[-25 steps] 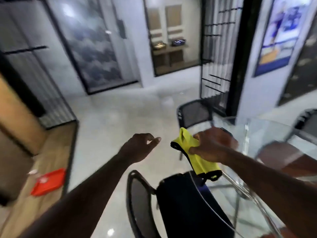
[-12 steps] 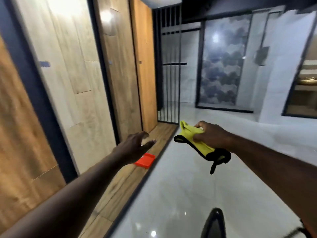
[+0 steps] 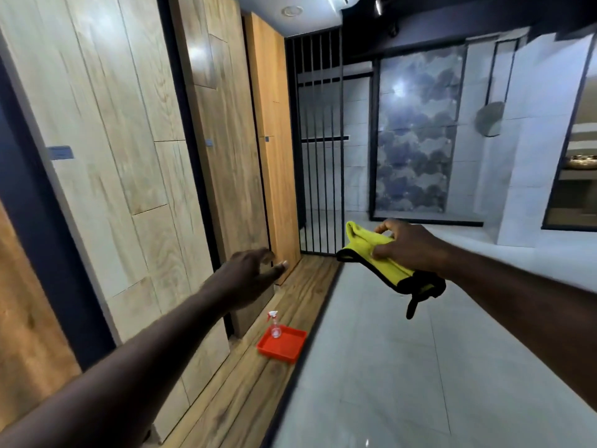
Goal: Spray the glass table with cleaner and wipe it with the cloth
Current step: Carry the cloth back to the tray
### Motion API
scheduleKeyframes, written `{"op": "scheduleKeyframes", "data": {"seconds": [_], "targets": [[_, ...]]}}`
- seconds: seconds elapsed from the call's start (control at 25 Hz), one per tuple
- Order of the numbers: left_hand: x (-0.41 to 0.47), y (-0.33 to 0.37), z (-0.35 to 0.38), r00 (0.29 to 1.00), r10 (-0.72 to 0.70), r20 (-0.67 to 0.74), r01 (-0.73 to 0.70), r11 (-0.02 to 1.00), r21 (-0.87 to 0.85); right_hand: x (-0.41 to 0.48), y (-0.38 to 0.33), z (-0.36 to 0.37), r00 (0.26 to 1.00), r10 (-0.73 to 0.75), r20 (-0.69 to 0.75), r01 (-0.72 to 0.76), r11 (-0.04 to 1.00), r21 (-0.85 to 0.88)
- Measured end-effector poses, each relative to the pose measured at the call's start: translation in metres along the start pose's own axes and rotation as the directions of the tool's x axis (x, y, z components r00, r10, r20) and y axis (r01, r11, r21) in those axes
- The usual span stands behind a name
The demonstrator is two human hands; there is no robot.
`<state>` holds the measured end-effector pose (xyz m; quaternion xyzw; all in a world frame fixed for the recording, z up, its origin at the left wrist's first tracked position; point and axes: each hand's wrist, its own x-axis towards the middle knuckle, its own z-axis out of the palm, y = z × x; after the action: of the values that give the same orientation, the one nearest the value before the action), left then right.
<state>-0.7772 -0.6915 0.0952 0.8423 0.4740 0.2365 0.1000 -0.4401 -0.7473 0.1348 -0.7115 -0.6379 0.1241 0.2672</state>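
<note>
Our left hand reaches out loose-fingered and empty, our right hand grips the yellow cloth, spray bottle standing in the red tray below.

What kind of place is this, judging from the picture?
Probably a tile or flooring showroom, not certain: tall wood-look panels carry small labels, a framed patterned panel stands at the back, and the floor is glossy tile.
</note>
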Motion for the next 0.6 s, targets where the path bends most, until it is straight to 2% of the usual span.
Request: {"op": "scheduleKeyframes", "data": {"seconds": [0.32,0.6], "targets": [[0.168,-0.033,0.063,0.989,0.120,0.087,-0.118,0.993,-0.025,0.124,0.065,0.001,0.988,0.124,-0.090,-0.124,0.992,0.005],[0.335,-0.064,0.151,0.986,0.094,0.141,-0.104,0.992,0.067,0.292,0.164,0.021,0.982,0.185,-0.041,-0.183,0.982,0.050]]}}
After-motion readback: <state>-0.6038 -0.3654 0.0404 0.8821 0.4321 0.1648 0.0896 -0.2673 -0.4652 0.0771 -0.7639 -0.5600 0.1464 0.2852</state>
